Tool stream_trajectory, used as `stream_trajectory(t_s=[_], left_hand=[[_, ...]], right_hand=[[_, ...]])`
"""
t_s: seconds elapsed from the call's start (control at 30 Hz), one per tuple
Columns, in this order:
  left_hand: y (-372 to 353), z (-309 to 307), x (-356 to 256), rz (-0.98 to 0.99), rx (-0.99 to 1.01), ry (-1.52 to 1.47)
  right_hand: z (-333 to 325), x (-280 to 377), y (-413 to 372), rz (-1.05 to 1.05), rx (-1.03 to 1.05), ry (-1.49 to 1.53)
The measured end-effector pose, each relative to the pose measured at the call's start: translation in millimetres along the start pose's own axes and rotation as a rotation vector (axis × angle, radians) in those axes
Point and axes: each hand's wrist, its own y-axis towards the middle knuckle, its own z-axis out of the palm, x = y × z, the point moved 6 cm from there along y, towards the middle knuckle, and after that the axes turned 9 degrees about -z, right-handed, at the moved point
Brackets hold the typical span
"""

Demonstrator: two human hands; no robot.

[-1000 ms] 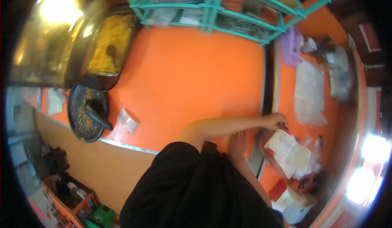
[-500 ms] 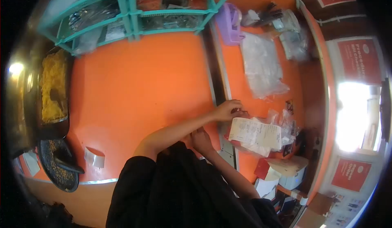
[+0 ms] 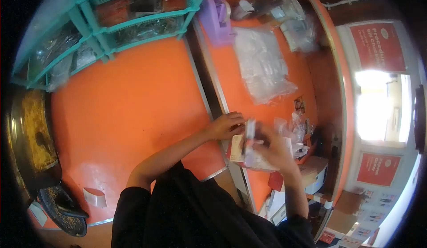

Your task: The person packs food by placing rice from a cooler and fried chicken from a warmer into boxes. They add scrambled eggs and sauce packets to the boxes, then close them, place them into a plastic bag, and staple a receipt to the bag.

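Papers with printed text (image 3: pixel 236 152) lie on the right-hand orange counter near its front. My left hand (image 3: pixel 227 126) rests at the upper left edge of these papers with its fingers curled; whatever they may grip is hidden. Above the papers, my right hand (image 3: pixel 272 149) is closed on a small grey and white object (image 3: pixel 250 134), blurred by motion and too unclear to name. The two hands are close to each other.
Teal racks (image 3: pixel 147 21) with packets stand at the back left. A purple dispenser (image 3: pixel 216 21) and clear plastic bags (image 3: pixel 261 63) are on the right counter. At the left are a tray of yellow food (image 3: pixel 38 132), a black stone mortar (image 3: pixel 64 212) and a white band (image 3: pixel 94 198).
My right hand has moved from near my body to above the papers, with a small object in it. My left hand stays by the papers. The view has shifted to the right.
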Motion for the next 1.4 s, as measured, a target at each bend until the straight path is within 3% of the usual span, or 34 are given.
stream_trajectory(t_s=[0.07, 0.17, 0.2, 0.27, 0.33, 0.47, 0.63, 0.67, 0.73, 0.83, 0.87, 0.97, 1.07, 1.1, 1.13, 1.2, 1.27, 1.4], left_hand=[[-1, -2, 2, 0.016, -0.019, 0.062], [-2, -3, 2, -0.077, -0.068, -0.032], [-2, 1, 6, -0.188, -0.019, -0.093], [-4, 10, 15, -0.411, 0.077, -0.216], [0, 11, 16, -0.371, 0.124, -0.282], [15, 11, 28, -0.383, 0.168, -0.468], [50, 6, 38, -0.493, -0.054, -0.639], [60, 3, 22, -0.559, -0.114, -0.755], [72, 2, 14, -0.635, -0.257, -0.884], [76, 13, -1, -0.806, -0.268, -0.958], [70, 21, 15, -0.836, -0.204, -0.898], [59, 36, 23, -0.693, 0.216, -0.253], [65, 46, 17, -0.724, 0.504, 0.18], [72, 44, 16, -0.539, 0.473, 0.334], [75, 43, 13, -0.348, 0.439, 0.482], [86, 52, 9, -0.313, 0.543, 0.467], [102, 69, 1, -0.648, 0.804, 0.144], [119, 87, -22, -0.667, 0.8, 0.186]], right_hand=[[-28, -19, 13, 0.243, -0.202, 0.233], [-44, -69, 16, 0.447, -0.413, 0.594], [-52, -87, 10, 0.45, -0.463, 0.569], [-73, -97, -12, 0.326, -0.492, 0.158], [-83, -103, -41, 0.328, -0.61, -0.009], [-83, -107, -96, 0.47, -0.982, 0.153], [-55, -154, -136, 0.48, -1.289, 0.448], [-61, -141, -136, 0.383, -1.245, 0.341], [-61, -113, -129, 0.419, -1.274, 0.46], [-60, -126, -142, 0.493, -1.283, 0.547], [-62, -121, -143, 0.489, -1.243, 0.573], [-62, -121, -152, 0.503, -1.171, 0.646], [-49, -152, -167, 0.488, -1.082, 0.617], [-45, -162, -170, 0.476, -1.046, 0.59], [-55, -129, -156, 0.383, -1.031, 0.816], [-58, -122, -159, 0.347, -1.02, 0.861], [-64, -117, -162, 0.348, -0.976, 0.792], [-79, -109, -167, 0.423, -0.745, 0.586]])
